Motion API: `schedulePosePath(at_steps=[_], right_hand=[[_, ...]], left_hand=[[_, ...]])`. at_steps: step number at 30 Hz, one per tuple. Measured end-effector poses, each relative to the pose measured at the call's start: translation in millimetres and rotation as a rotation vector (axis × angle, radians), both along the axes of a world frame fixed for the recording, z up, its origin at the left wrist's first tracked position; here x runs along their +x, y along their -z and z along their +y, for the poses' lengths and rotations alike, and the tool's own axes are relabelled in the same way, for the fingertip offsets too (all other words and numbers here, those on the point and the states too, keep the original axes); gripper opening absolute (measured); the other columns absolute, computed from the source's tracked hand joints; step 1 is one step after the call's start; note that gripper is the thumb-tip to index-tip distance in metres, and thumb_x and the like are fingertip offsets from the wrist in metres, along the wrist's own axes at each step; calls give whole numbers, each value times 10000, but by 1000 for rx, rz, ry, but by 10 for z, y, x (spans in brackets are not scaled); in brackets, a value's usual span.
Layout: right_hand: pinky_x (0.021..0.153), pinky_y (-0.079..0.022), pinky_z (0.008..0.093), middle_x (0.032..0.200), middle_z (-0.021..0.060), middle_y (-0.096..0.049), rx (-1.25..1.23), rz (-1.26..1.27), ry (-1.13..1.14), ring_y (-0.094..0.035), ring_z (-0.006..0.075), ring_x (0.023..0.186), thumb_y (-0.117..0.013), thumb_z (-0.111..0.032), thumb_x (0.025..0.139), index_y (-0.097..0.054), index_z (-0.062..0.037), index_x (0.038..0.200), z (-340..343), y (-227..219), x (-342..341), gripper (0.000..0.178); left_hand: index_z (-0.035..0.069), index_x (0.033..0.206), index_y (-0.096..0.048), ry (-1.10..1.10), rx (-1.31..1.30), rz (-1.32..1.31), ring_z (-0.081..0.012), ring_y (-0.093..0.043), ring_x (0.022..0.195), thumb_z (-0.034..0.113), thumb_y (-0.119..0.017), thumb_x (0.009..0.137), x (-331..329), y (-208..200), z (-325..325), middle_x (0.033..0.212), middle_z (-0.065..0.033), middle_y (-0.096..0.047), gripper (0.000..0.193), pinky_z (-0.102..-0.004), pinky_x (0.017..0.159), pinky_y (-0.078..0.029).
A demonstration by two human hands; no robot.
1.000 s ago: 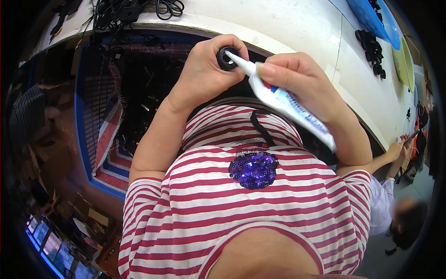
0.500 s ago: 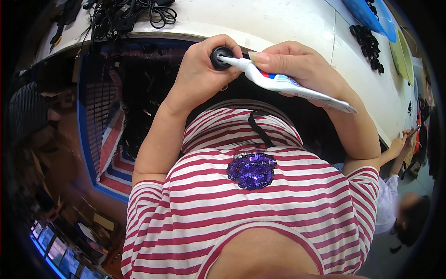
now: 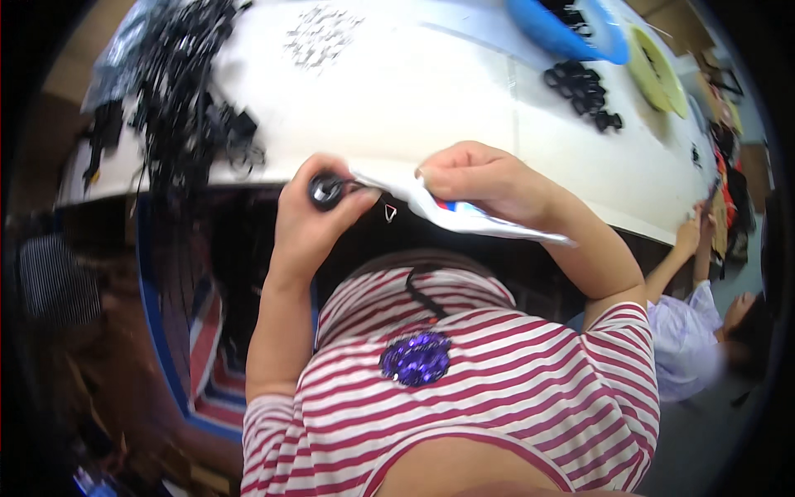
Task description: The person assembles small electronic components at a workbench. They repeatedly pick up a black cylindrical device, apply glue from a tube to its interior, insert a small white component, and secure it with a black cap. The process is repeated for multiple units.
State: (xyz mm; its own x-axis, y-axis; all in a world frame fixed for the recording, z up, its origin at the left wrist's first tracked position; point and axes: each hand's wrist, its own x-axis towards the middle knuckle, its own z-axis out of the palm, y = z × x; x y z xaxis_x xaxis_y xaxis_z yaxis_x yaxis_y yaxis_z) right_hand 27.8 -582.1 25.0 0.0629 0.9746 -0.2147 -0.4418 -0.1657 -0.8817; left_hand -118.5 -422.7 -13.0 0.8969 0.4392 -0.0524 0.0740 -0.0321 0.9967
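My left hand [image 3: 300,232] is closed around a small round black part [image 3: 326,191], whose shiny end faces up. In my right hand [image 3: 497,184] is a white squeeze tube [image 3: 464,219] with a blue and red patch, pinched near its neck. The tube's flat tail points right, toward my forearm. Its narrow nozzle is directed left and lies close to my left thumb, apart from the round opening. Motion blur hides the exact tip.
A tangle of black cables [image 3: 178,91] covers the left of the white table [image 3: 373,108]. Small white pieces [image 3: 321,37] lie far back. Black round parts [image 3: 584,93], a blue basin [image 3: 571,33] and a yellow-green basin [image 3: 658,70] stand right. Another person [image 3: 683,340] sits at far right.
The nozzle has left the round part's opening. My hands have moved apart a little, and the view has shifted, showing more of the table.
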Motion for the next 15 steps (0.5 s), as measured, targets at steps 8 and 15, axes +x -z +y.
schedulePosePath(at_steps=[8,15], right_hand=[[616,-444,325,656,92,-582,-287,-1225,528,-558,208,632,-487,-335,868,-612,-18,797,147,218,1103,348],[792,-439,401,984,137,-594,-469,-1737,688,-564,308,919,-465,-390,871,-585,-56,945,210,272,1283,363]], left_hand=[[-13,1053,-454,243,-299,-233,-136,-438,707,262,-650,790,-17,123,-21,853,-81,-474,428,-241,624,-348],[-14,1120,-458,226,-199,-234,-103,-412,695,171,-656,781,15,162,-76,845,-52,-459,435,-214,593,-334]])
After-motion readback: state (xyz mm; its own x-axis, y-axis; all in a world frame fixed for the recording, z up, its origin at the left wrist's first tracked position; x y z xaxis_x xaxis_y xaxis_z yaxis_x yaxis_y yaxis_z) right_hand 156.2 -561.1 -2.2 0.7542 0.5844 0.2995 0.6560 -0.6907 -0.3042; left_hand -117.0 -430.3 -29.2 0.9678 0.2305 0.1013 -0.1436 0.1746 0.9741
